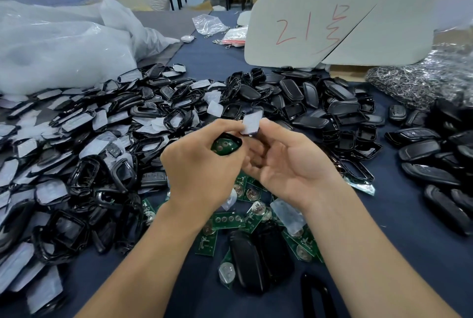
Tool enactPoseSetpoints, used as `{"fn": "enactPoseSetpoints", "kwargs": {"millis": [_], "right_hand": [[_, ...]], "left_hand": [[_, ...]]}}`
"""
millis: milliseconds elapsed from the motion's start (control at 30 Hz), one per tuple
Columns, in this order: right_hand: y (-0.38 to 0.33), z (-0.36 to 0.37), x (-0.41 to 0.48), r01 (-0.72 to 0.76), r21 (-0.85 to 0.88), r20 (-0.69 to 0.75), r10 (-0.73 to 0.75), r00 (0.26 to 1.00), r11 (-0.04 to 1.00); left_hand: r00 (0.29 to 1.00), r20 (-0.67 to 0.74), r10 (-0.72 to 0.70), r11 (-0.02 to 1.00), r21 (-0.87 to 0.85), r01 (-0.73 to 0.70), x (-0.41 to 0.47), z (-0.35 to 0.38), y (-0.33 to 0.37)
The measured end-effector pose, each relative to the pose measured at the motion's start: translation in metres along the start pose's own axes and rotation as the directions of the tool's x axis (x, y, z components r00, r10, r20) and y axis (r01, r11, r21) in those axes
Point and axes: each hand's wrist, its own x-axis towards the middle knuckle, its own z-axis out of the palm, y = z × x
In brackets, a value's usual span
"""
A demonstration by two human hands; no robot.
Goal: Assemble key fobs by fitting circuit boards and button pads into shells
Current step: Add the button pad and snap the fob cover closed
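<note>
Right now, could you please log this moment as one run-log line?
left hand: grips shell holding circuit board | right hand: pinches film-covered piece | spare boards: on table

Black shell (237, 142), green circuit board (223, 145) seated inside, open face up, above loose boards (227, 220). Film-covered black part (252, 123) tilted, just beside it.

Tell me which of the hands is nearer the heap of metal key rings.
Right. The right hand is down-left of the key rings in the head view; the left hand is farther left, beyond the right hand.
</note>
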Motion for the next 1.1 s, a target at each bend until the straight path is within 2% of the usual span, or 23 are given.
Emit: {"fn": "enactPoseSetpoints", "kwargs": {"millis": [67,100,133,167,200,300,367,433,500,567,600,667,733,767,833,900,933,1000,1100], "right_hand": [[0.001,0.0,0.003,0.184,-0.268,-0.147,-0.229,0.962,0.946],[0.0,-0.002,0.003,0.272,-0.479,-0.218,-0.413,0.884,0.834],[-0.001,-0.005,0.003,0.308,-0.686,-0.228,-0.596,0.77,0.66],[-0.002,-0.008,0.003,0.312,-0.824,-0.166,-0.728,0.666,0.473],[-0.001,-0.01,0.002,0.311,-0.893,-0.076,-0.791,0.608,0.324],[0.007,-0.006,0.0,0.302,-0.953,0.159,-0.795,0.586,0.032],[0.013,-0.001,0.0,0.298,-0.952,0.239,-0.762,0.602,-0.063],[0.015,0.001,0.0,0.279,-0.956,0.252,-0.755,0.606,-0.095],[0.017,0.004,-0.001,0.275,-0.959,0.227,-0.76,0.609,-0.066],[0.019,0.005,-0.001,0.277,-0.959,0.145,-0.745,0.651,0.055],[0.019,0.006,0.0,0.297,-0.942,0.096,-0.728,0.679,0.153],[0.018,0.006,0.001,0.37,-0.832,0.004,-0.662,0.749,0.413],[0.016,0.006,0.002,0.407,-0.604,-0.032,-0.532,0.846,0.685],[0.015,0.005,0.003,0.379,-0.466,-0.035,-0.444,0.895,0.8],[0.012,0.005,0.003,0.27,-0.197,-0.052,-0.285,0.957,0.942],[0.01,0.002,0.005,0.183,-0.029,-0.069,-0.185,0.98,0.983],[0.01,0.001,0.006,0.156,0.01,-0.067,-0.155,0.986,0.988],[0.01,-0.001,0.007,0.128,0.035,-0.056,-0.126,0.99,0.991],[0.013,-0.002,0.008,0.147,-0.106,-0.066,-0.154,0.986,0.983]], "left_hand": [[0.997,-0.002,-0.071,0.996,-0.06,0.071,0.003,-0.001,0.0],[0.994,0.003,-0.109,0.99,-0.092,0.109,0.005,0.0,-0.001],[0.988,0.012,-0.152,0.979,-0.134,0.152,0.007,0.0,-0.002],[0.981,0.029,-0.193,0.966,-0.168,0.196,0.009,0.0,-0.004],[0.971,0.06,-0.233,0.95,-0.2,0.24,0.011,0.0,-0.007],[0.919,0.17,-0.356,0.864,-0.315,0.393,0.016,0.003,-0.015],[0.89,0.22,-0.399,0.816,-0.359,0.454,0.018,0.004,-0.019],[0.868,0.284,-0.406,0.763,-0.418,0.494,0.019,0.002,-0.021],[0.854,0.326,-0.405,0.717,-0.466,0.518,0.02,0.0,-0.021],[0.851,0.35,-0.392,0.691,-0.498,0.524,0.019,0.0,-0.024],[0.853,0.363,-0.374,0.683,-0.515,0.519,0.019,-0.001,-0.024],[0.853,0.416,-0.316,0.655,-0.555,0.513,0.02,-0.003,-0.024],[0.821,0.501,-0.274,0.614,-0.566,0.551,0.021,-0.006,-0.022],[0.792,0.54,-0.286,0.586,-0.555,0.59,0.022,-0.006,-0.022],[0.732,0.577,-0.363,0.509,-0.535,0.674,0.024,-0.007,-0.022],[0.713,0.569,-0.41,0.426,-0.572,0.701,0.025,-0.006,-0.024],[0.719,0.546,-0.43,0.418,-0.586,0.694,0.024,-0.006,-0.023],[0.747,0.467,-0.474,0.486,-0.569,0.664,0.023,-0.005,-0.019],[0.775,0.413,-0.479,0.588,-0.504,0.633,0.023,-0.005,-0.017]]}}
